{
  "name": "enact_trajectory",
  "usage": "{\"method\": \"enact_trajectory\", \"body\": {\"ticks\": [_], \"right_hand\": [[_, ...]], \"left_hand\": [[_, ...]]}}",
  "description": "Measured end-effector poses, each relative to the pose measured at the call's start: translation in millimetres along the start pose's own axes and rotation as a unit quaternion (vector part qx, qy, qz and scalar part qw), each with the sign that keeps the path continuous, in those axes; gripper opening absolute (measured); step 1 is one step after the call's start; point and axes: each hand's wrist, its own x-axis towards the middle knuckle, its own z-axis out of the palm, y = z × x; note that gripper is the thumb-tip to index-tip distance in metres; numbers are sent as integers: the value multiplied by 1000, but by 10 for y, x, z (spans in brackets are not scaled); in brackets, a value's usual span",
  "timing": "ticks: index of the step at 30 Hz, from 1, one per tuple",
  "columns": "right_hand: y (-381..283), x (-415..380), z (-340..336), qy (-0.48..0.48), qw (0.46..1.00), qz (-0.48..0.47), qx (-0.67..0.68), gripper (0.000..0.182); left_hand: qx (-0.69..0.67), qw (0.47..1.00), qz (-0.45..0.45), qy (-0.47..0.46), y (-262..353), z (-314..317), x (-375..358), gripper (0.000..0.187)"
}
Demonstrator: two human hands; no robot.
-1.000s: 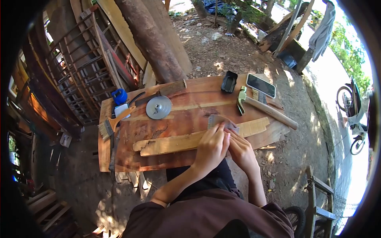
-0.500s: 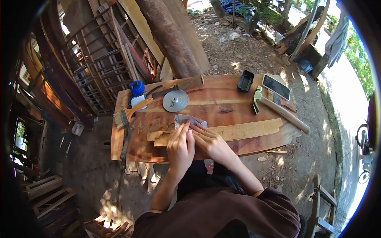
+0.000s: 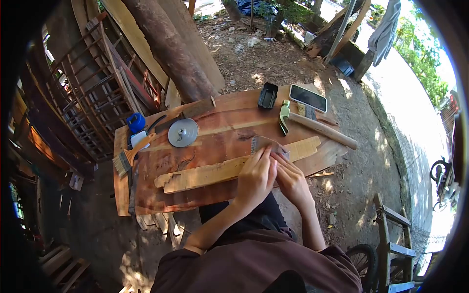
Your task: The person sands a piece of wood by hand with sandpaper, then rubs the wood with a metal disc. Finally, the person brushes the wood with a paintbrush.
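A pale wooden strip (image 3: 210,176) with a jagged left end lies along the near side of the reddish slab table (image 3: 220,110). On the strip's right part, my left hand (image 3: 257,170) and my right hand (image 3: 291,176) press side by side on a greyish-brown piece of sandpaper or cloth (image 3: 266,142). Its far edge sticks out beyond my fingertips, which rest together on top of it. The palms hide the part of the strip beneath them.
A claw hammer (image 3: 320,128), a phone (image 3: 308,97) and a black tray (image 3: 267,95) lie at the back right. On the left are a grey disc (image 3: 183,132), a brush (image 3: 131,155) and a blue-capped item (image 3: 136,122). A wooden ladder (image 3: 386,244) stands at the lower right.
Both hands have slid right along the strip with the sheet, from near its left end to its right part. The view has shifted, so the table appears further left.
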Motion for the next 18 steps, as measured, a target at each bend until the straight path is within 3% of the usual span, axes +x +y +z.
{"method": "enact_trajectory", "body": {"ticks": [7,10,12,14,18], "right_hand": [[-582,469,703,-59,981,-164,89,43],[-708,506,826,-74,971,-204,105,42],[-671,475,753,-71,971,-201,105,41],[-559,395,611,-66,974,-193,99,39],[-210,90,230,-24,995,-88,37,31]], "left_hand": [[115,986,-88,77,-399,-888,-543,38],[184,977,-78,80,-434,-1051,-756,38],[213,971,-72,77,-366,-991,-770,38],[155,983,-78,66,-246,-848,-647,39],[61,997,-7,54,-66,-322,-331,30]]}}
